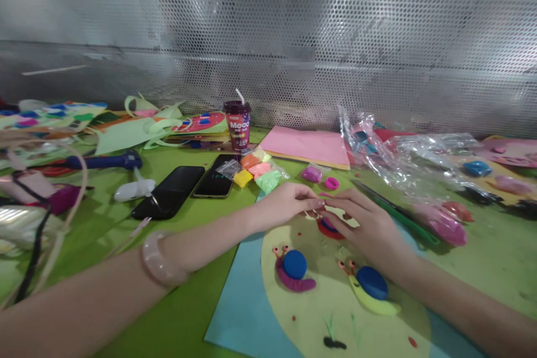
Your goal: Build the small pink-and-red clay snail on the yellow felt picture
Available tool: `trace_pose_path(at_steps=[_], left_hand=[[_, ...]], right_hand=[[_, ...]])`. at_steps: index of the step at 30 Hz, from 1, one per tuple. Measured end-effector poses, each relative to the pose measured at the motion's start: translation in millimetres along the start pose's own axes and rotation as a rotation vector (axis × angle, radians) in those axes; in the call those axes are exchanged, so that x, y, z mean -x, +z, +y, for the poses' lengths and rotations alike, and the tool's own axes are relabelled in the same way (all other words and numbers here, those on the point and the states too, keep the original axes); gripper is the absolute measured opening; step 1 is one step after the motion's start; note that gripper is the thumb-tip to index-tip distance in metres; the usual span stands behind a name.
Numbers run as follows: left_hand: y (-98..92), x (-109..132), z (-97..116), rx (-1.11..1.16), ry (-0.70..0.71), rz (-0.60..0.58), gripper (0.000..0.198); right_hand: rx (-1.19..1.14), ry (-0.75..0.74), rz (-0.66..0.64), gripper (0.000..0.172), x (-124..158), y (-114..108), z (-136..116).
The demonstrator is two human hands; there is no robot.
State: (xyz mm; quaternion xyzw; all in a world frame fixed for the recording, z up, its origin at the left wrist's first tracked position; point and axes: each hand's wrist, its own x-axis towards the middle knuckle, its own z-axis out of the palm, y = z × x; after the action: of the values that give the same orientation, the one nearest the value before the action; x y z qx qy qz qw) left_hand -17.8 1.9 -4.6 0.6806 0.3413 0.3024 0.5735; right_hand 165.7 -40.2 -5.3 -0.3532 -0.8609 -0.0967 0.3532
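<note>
My left hand [293, 201] and my right hand [369, 226] meet at the top of the picture sheet, fingertips close together in a pinch. Whatever they grip is too small to make out. Just under the fingertips lies a red clay snail [333, 230] with a blue-purple shell, partly hidden by my right hand. Nearer me on the cream oval [302, 305] are a purple clay snail [295, 285] with a blue shell and a yellow clay snail [380, 306], also blue-shelled. Blue paper [239, 313] shows around the oval. Small red dots and green sprigs [330, 327] decorate it.
Left of the sheet lie two phones [172, 193] and bags of colored clay [255, 168]. A purple drink cup [238, 126] stands behind. Pink paper [306, 145], green-handled scissors [403, 215] and plastic bags [419, 162] lie beyond and right. A perforated metal panel [268, 33] rises behind.
</note>
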Motion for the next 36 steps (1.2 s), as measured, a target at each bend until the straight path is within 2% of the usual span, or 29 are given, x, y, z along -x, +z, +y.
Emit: trace_pose_path(at_steps=[12, 22, 36], left_hand=[[1.3, -1.2, -1.4, -0.008, 0.014, -0.001, 0.013], [1.8, -2.4, -3.3, 0.012, 0.017, 0.013, 0.013], [0.3, -2.2, -4.3, -0.024, 0.004, 0.020, 0.018]], right_hand=[[-0.026, 0.022, 0.011, 0.013, 1.6, 2.6, 0.6], [-0.059, 0.104, 0.026, 0.011, -0.9, 2.9, 3.0], [-0.054, 0.153, -0.031, 0.009, 0.2, 2.1, 0.3]])
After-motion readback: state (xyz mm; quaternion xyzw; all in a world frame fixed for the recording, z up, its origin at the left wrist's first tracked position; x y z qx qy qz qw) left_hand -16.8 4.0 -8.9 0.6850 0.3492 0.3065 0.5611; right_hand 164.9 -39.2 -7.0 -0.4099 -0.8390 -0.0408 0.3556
